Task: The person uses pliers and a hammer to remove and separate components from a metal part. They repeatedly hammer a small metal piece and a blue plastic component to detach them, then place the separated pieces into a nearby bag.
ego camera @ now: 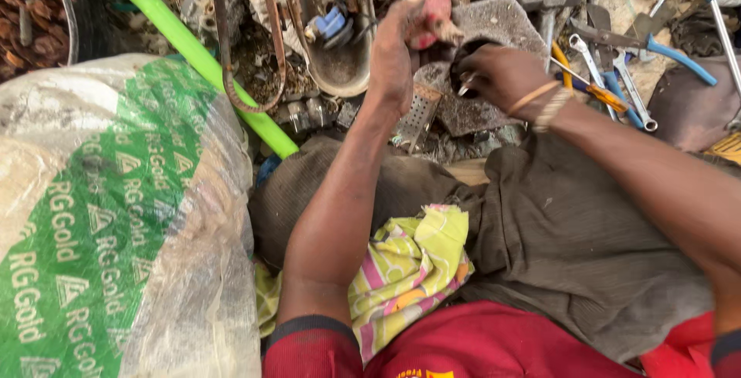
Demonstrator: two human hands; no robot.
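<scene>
My left hand (pixel 394 50) is raised and closed around a reddish tool handle (pixel 431 9) that points down toward a small dark round part. My right hand (pixel 500 75) grips that dark round part (pixel 465 58) against a grimy flat metal plate (pixel 494 27), with something small and shiny between the fingers. Thin bands circle my right wrist. Both hands work just beyond my knees, which are covered by dark brown cloth.
A large white and green woven sack (pixel 108 216) fills the left. A green pipe (pixel 204 62) runs diagonally beside it. Spanners and blue-handled pliers (pixel 617 85) lie at the right. A hammer (pixel 549 0), a metal vessel (pixel 340 46) and scrap lie ahead. A yellow patterned cloth (pixel 409 266) rests on my lap.
</scene>
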